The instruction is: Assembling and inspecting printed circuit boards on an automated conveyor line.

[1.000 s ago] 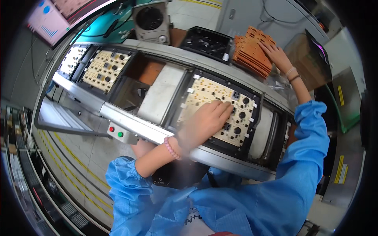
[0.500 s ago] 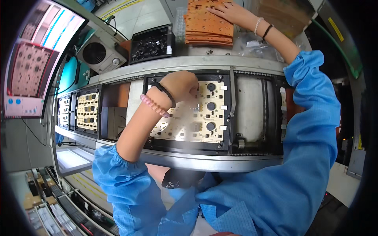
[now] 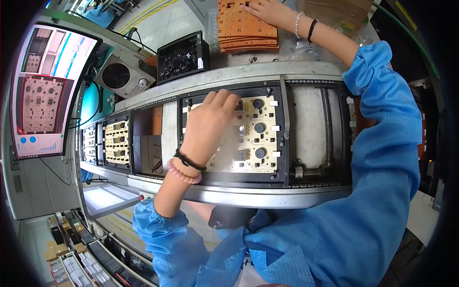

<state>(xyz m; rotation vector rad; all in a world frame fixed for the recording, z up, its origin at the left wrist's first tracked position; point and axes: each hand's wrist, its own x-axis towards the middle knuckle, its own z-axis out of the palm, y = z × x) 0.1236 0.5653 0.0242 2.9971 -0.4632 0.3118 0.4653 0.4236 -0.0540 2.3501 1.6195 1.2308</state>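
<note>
My left hand [image 3: 213, 119] is over a pale circuit board panel [image 3: 263, 165] in a black carrier frame [image 3: 281, 143] on the conveyor. Its fingers curl down toward the panel's far half; the tips, and anything between them, are hidden. Close to these fingers is a small dark square part [image 3: 240, 105] on the panel. Round black parts [image 3: 259, 127] line the panel's right side, with white pieces along the edge. My right hand [image 3: 272, 13] lies on a stack of orange perforated boards [image 3: 248, 32] at the far side, fingers stretched out.
A black bin [image 3: 181, 57] of small black parts stands beyond the conveyor, left of the orange stack. More populated boards [image 3: 117, 142] sit further left on the line. A monitor [image 3: 48, 91] stands at far left. The conveyor's metal rail [image 3: 267, 197] runs along the near side.
My left hand has turned so the back of it and the knuckles show, and it has drawn slightly nearer. My right hand stays on the orange stack. The whole view has shifted a little.
</note>
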